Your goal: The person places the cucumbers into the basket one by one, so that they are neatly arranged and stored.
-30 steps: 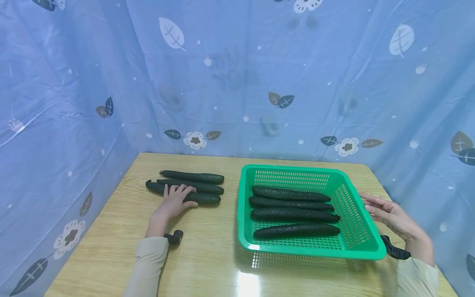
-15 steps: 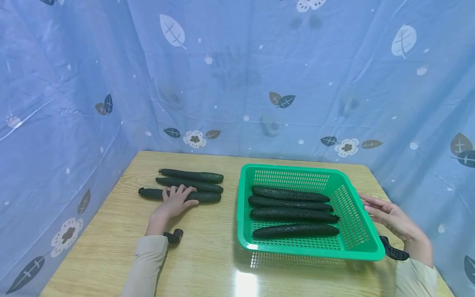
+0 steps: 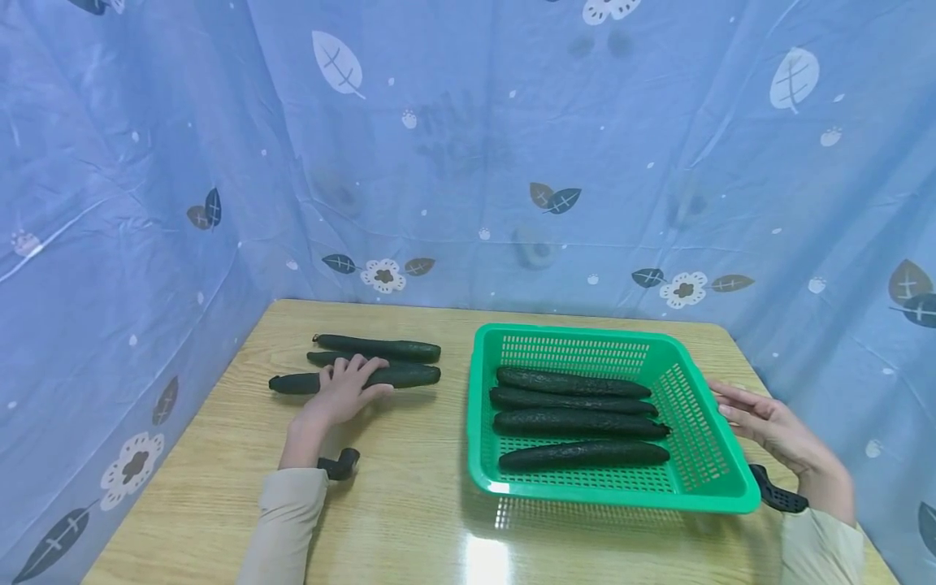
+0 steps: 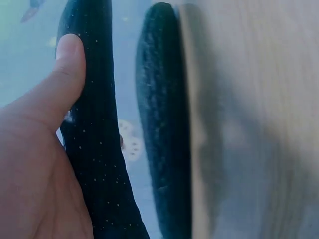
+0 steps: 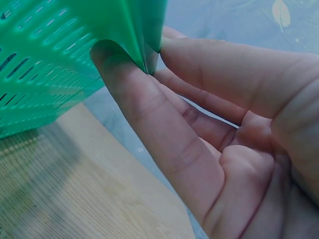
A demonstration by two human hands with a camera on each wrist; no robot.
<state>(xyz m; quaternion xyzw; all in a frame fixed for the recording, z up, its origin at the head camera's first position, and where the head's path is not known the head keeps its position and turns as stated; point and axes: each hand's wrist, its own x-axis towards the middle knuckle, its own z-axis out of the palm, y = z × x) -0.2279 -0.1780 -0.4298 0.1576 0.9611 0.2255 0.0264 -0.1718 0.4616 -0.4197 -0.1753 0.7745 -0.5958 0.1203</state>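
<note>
My left hand (image 3: 341,396) grips a dark green cucumber (image 3: 294,383) around its middle, at the left of the table. In the left wrist view the thumb lies along this cucumber (image 4: 99,149), and another cucumber (image 4: 164,124) lies on the wood beside it. In the head view the held cucumber overlaps the middle one (image 3: 319,357), while a third cucumber (image 3: 380,347) lies just behind. My right hand (image 3: 778,426) pinches the right rim of a green plastic basket (image 3: 478,455) between thumb and fingers. In the right wrist view the fingertips (image 5: 112,57) sit against the basket wall.
Several cucumbers (image 3: 581,422) lie side by side in the basket. The wooden table (image 3: 395,520) is bounded at the back and sides by a blue patterned cloth (image 3: 453,162). Black camera mounts (image 3: 340,465) sit at both wrists.
The left hand first drew the front cucumber leftward and apart from the others, then brought it up and back over the middle one. The right hand and basket stay in place.
</note>
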